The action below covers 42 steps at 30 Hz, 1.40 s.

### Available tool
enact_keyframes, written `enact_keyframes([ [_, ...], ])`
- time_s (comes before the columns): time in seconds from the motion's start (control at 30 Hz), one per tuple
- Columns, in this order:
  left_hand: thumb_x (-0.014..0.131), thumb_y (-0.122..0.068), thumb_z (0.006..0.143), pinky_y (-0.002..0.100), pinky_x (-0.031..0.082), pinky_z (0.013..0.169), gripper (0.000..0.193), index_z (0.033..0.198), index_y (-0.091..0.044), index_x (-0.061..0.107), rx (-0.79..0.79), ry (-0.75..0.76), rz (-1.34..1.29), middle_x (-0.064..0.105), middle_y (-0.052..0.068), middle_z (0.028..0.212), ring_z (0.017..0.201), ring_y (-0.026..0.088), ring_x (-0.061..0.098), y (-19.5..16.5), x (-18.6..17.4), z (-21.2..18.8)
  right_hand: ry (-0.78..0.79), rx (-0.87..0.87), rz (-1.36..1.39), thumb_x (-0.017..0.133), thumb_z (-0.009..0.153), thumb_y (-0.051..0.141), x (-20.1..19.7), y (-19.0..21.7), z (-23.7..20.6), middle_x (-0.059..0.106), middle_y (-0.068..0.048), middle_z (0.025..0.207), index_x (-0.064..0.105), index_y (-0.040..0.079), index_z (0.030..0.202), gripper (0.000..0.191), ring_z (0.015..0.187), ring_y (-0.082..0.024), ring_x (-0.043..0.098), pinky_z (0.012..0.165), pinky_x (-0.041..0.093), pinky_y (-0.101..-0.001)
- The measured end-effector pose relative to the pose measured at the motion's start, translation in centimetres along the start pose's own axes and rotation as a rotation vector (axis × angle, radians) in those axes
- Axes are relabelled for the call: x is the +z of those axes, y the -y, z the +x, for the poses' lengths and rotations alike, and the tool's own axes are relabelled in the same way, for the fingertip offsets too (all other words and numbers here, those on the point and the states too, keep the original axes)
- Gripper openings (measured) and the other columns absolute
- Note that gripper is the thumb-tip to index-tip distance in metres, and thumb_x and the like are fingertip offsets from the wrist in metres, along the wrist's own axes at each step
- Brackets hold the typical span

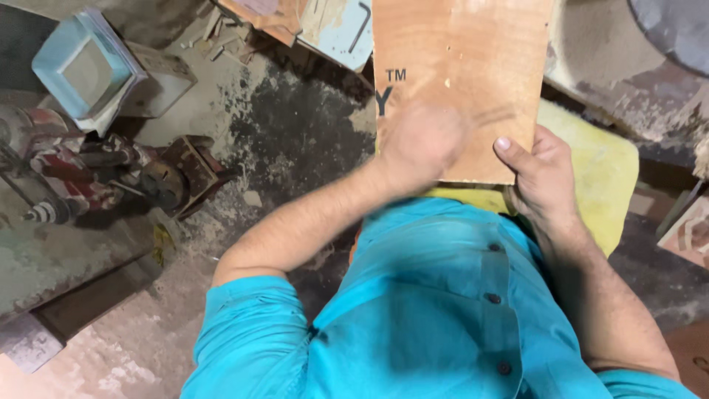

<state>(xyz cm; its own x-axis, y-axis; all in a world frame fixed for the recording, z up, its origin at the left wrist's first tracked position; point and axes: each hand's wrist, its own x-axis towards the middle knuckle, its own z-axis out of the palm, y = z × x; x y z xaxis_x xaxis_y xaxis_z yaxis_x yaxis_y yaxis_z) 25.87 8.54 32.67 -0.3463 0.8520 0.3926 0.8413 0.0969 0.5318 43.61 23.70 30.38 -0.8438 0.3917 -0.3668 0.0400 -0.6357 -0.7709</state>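
Observation:
A reddish-brown plywood board [458, 52] with black printed marks lies in front of me over a yellow cushion [602, 177]. My right hand [543, 177] grips the board's near right corner, thumb on top. My left hand [422, 140] is blurred with motion and rests on the board's near left part; whether it holds anything I cannot make out. My turquoise shirt [436, 310] fills the lower view.
A red and grey machine [66, 177] stands on the dusty floor at the left. Behind it is a pale blue square box [85, 70]. Wood scraps and a light blue panel [343, 33] with an L-shaped key lie at the back.

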Motion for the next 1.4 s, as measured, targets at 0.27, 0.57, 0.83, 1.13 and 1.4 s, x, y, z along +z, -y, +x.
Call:
enact_keyframes([
  [0.27, 0.064, -0.024, 0.097, 0.045, 0.055, 0.074, 0.021, 0.101, -0.005, 0.072, -0.401, -0.096, -0.015, 0.073, 0.011, 0.089, 0.085, 0.032, 0.072, 2.9, -2.4, 3.4, 0.023, 0.028, -0.036, 0.069, 0.101, 0.006, -0.2, -0.8, -1.4, 0.071, -0.015, 0.128, 0.060, -0.009, 0.135, 0.039, 0.112, -0.022, 0.070, 0.102, 0.056, -0.0389],
  [0.57, 0.056, -0.020, 0.097, 0.052, 0.052, 0.075, 0.024, 0.108, -0.002, 0.068, -0.523, -0.130, 0.030, 0.071, 0.017, 0.097, 0.086, 0.037, 0.068, 6.2, -2.5, 4.0, 0.021, 0.042, -0.150, 0.071, 0.100, 0.010, -1.0, -1.6, -2.4, 0.071, -0.015, 0.127, 0.061, -0.009, 0.134, 0.040, 0.111, -0.019, 0.069, 0.101, 0.055, -0.0355],
  [0.83, 0.049, -0.014, 0.102, 0.050, 0.055, 0.074, 0.020, 0.101, -0.006, 0.068, -0.487, -0.198, 0.128, 0.068, 0.015, 0.089, 0.085, 0.037, 0.067, 9.9, 0.4, -0.2, 0.028, 0.023, -0.144, 0.071, 0.100, 0.009, -1.2, -2.1, -2.9, 0.071, -0.014, 0.128, 0.061, -0.008, 0.135, 0.040, 0.111, -0.019, 0.068, 0.102, 0.054, -0.0350],
  [1.13, 0.067, -0.020, 0.090, 0.048, 0.051, 0.074, 0.023, 0.107, -0.006, 0.065, -0.176, -0.148, 0.191, 0.064, 0.013, 0.087, 0.086, 0.037, 0.064, 6.0, -3.6, -6.6, 0.017, -0.009, -0.090, 0.070, 0.100, 0.006, -0.3, -1.4, -3.8, 0.068, -0.018, 0.133, 0.058, -0.008, 0.139, 0.043, 0.118, -0.026, 0.069, 0.107, 0.056, -0.0436],
  [1.4, 0.068, -0.013, 0.093, 0.044, 0.044, 0.069, 0.022, 0.113, -0.004, 0.065, 0.048, -0.097, 0.191, 0.056, 0.008, 0.085, 0.075, 0.028, 0.057, 2.8, -4.5, -9.0, 0.043, 0.009, 0.010, 0.069, 0.101, 0.002, -0.2, -0.9, -5.0, 0.068, -0.019, 0.137, 0.059, -0.009, 0.140, 0.043, 0.121, -0.026, 0.069, 0.110, 0.054, -0.0403],
])
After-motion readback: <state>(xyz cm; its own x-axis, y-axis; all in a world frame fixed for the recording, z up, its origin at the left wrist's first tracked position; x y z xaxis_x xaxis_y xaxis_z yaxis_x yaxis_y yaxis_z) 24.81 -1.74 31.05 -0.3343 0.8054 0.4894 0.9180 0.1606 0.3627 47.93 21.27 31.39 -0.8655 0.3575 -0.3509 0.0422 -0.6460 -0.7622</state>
